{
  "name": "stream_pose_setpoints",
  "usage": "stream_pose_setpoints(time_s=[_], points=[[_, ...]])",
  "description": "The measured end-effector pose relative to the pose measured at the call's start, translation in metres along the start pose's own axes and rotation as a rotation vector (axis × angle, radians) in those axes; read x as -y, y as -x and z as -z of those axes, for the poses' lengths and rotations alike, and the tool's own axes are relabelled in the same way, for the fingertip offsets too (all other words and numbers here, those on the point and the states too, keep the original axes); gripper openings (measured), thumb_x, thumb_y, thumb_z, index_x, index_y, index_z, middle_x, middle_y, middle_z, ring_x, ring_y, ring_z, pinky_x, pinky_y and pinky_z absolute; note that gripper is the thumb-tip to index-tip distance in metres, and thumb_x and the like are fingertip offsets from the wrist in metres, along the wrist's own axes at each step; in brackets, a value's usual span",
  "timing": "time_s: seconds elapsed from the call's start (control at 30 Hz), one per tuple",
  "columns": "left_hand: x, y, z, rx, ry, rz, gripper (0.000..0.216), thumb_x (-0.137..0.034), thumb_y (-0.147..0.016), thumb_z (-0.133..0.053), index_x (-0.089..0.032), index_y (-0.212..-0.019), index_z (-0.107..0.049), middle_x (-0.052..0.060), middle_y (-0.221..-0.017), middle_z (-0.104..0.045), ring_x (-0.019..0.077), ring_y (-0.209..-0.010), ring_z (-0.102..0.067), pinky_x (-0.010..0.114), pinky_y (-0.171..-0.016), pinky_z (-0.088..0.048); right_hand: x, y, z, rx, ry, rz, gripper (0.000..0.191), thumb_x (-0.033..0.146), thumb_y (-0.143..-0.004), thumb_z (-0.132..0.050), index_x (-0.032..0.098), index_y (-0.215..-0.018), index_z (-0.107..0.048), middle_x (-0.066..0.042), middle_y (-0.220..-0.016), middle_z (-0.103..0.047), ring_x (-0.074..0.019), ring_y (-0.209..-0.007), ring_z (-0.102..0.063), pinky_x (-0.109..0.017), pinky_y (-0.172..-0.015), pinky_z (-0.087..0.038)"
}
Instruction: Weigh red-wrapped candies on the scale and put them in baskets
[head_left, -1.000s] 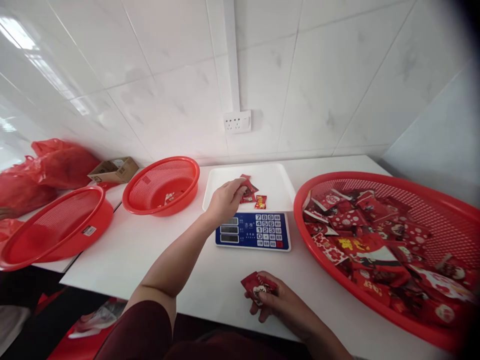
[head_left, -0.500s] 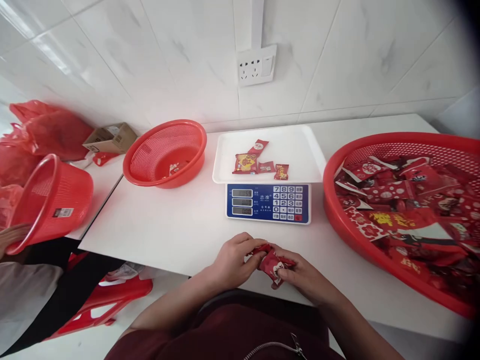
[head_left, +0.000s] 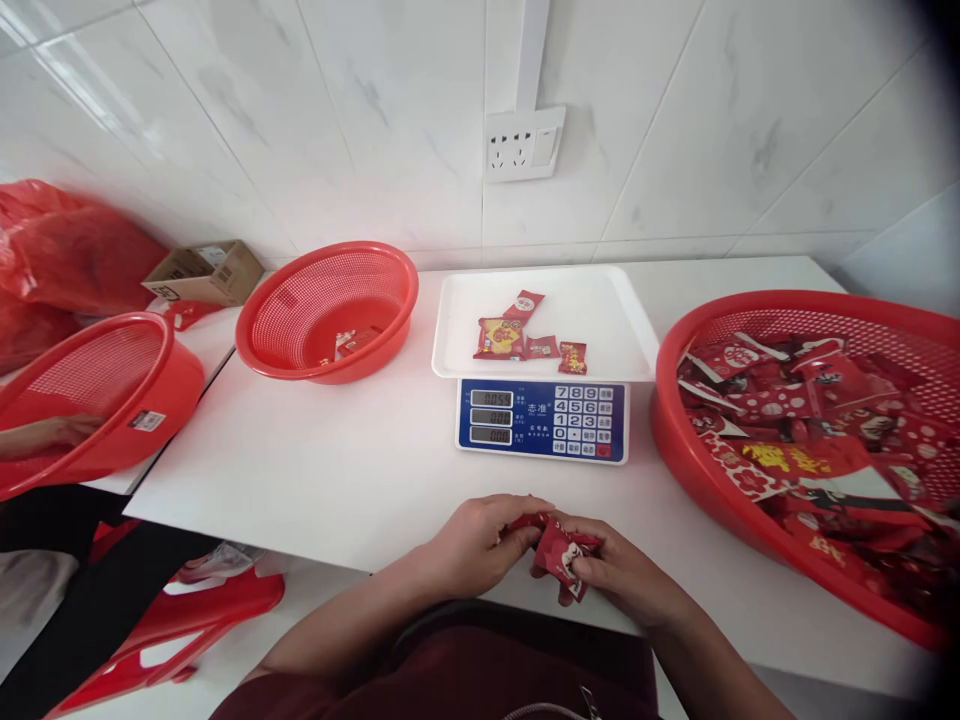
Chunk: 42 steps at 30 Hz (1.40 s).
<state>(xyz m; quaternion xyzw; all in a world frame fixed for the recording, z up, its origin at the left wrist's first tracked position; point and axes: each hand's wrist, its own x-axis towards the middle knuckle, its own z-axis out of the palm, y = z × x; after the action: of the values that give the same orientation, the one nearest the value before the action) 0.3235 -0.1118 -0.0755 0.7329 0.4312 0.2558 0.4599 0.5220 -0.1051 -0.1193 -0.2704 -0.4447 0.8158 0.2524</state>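
Note:
Close to my body, at the table's front edge, a small red snack packet (head_left: 559, 553) with white print is between my two hands. My left hand (head_left: 480, 545) pinches red wrapper at its left end. Fingers of my right hand (head_left: 626, 570) are wrapped around the other side, thumb on the printed face. How many packets are in the grip cannot be made out. Just beyond stands a digital scale (head_left: 541, 422) with a blue keypad and three displays. Its white tray (head_left: 611, 325) bears several small packets, including a red-and-yellow one (head_left: 500, 339).
A large red basket (head_left: 675, 440) heaped with red packets stands at the right. A smaller red basket (head_left: 330, 368) with a few packets sits left of the scale. Further left, a co-worker's hand (head_left: 75, 430) is in another red basket (head_left: 180, 375). A cardboard box (head_left: 217, 275) stands behind.
The view has shifted slightly. At the left, the co-worker's tilted basket has come down toward the table, and the hand is now inside it. My hands still hold the red packet, turned a little.

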Motion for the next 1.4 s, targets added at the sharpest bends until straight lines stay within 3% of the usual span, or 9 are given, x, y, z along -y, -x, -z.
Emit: stream_pose_setpoints(time_s=[0.13, 0.3, 0.4, 0.6, 0.73, 0.97, 1.07, 1.2, 1.4], points=[[-0.003, -0.017, 0.019, -0.006, -0.312, -0.111, 0.037, -0.035, -0.091, -0.045, -0.022, -0.125, -0.051, 0.007, -0.107, -0.066, 0.0186, -0.094, -0.062, 0.032, -0.082, -0.051, 0.000, -0.002, -0.001, -0.053, -0.046, -0.013, 0.045, 0.050, -0.070, -0.068, 0.015, -0.099, -0.065, -0.009, -0.085, -0.063, -0.0188, -0.076, -0.060, -0.025, -0.054, -0.050], [-0.023, -0.078, 0.050, -0.123, -0.758, -0.384, 0.042, -0.046, -0.090, -0.042, -0.024, -0.124, -0.052, 0.011, -0.133, -0.047, 0.0272, -0.127, -0.038, 0.045, -0.104, -0.035, 0.000, -0.003, -0.003, -0.087, -0.123, 0.001, 0.041, 0.048, -0.070, -0.069, 0.015, -0.095, -0.065, -0.009, -0.084, -0.063, -0.0197, -0.079, -0.061, -0.024, -0.055, -0.048], [-0.031, -0.114, 0.053, -0.096, -0.939, -0.406, 0.049, -0.055, -0.087, -0.038, -0.025, -0.123, -0.052, 0.010, -0.143, -0.036, 0.0307, -0.136, -0.022, 0.052, -0.109, -0.021, 0.000, -0.003, -0.003, -0.088, -0.139, 0.008, 0.040, 0.048, -0.070, -0.069, 0.015, -0.092, -0.066, -0.009, -0.084, -0.064, -0.0185, -0.078, -0.060, -0.025, -0.059, -0.047], [-0.032, -0.158, 0.038, -0.022, -1.140, -0.339, 0.063, -0.060, -0.089, -0.023, -0.015, -0.122, -0.052, 0.015, -0.145, -0.034, 0.0312, -0.139, -0.015, 0.057, -0.109, -0.013, -0.001, -0.001, -0.003, -0.057, -0.142, 0.038, 0.042, 0.046, -0.070, -0.070, 0.016, -0.099, -0.066, -0.008, -0.087, -0.064, -0.0204, -0.083, -0.059, -0.029, -0.064, -0.048], [-0.033, -0.187, 0.043, -0.031, -1.173, -0.208, 0.068, -0.060, -0.089, -0.018, -0.012, -0.121, -0.054, 0.016, -0.146, -0.032, 0.0310, -0.139, -0.012, 0.057, -0.110, -0.008, 0.001, -0.001, -0.004, -0.031, -0.121, 0.037, 0.042, 0.047, -0.070, -0.070, 0.016, -0.098, -0.066, -0.008, -0.086, -0.064, -0.0192, -0.081, -0.059, -0.028, -0.064, -0.046], [-0.027, -0.215, 0.082, -0.161, -0.985, 0.120, 0.056, -0.049, -0.088, -0.038, -0.014, -0.131, -0.042, 0.016, -0.147, -0.030, 0.0323, -0.139, -0.011, 0.057, -0.109, -0.009, 0.002, 0.002, -0.006, -0.031, -0.098, 0.068, 0.041, 0.048, -0.071, -0.069, 0.015, -0.095, -0.066, -0.007, -0.085, -0.062, -0.0172, -0.077, -0.058, -0.026, -0.062, -0.045], [-0.024, -0.216, 0.097, -0.158, -0.890, 0.147, 0.050, -0.046, -0.091, -0.031, -0.018, -0.131, -0.041, 0.013, -0.141, -0.040, 0.0306, -0.135, -0.024, 0.053, -0.106, -0.023, 0.003, 0.002, -0.007, -0.026, -0.075, 0.065, 0.042, 0.049, -0.070, -0.069, 0.015, -0.094, -0.066, -0.007, -0.086, -0.061, -0.0182, -0.079, -0.057, -0.026, -0.062, -0.045], [-0.022, -0.215, 0.112, -0.125, -0.821, 0.148, 0.045, -0.039, -0.093, -0.026, -0.018, -0.129, -0.043, 0.010, -0.135, -0.049, 0.0233, -0.122, -0.046, 0.037, -0.098, -0.038, 0.005, 0.001, -0.008, -0.012, -0.072, 0.070, 0.042, 0.049, -0.069, -0.069, 0.014, -0.093, -0.066, -0.007, -0.085, -0.061, -0.0171, -0.077, -0.056, -0.027, -0.062, -0.045], [-0.018, -0.202, 0.124, -0.114, -0.769, 0.135, 0.052, -0.042, -0.082, -0.053, -0.021, -0.129, -0.045, 0.007, -0.135, -0.051, 0.0242, -0.120, -0.049, 0.033, -0.098, -0.039, 0.004, 0.001, -0.008, -0.006, -0.046, 0.066, 0.042, 0.050, -0.070, -0.068, 0.014, -0.092, -0.065, -0.007, -0.085, -0.061, -0.0162, -0.074, -0.056, -0.028, -0.064, -0.046]])
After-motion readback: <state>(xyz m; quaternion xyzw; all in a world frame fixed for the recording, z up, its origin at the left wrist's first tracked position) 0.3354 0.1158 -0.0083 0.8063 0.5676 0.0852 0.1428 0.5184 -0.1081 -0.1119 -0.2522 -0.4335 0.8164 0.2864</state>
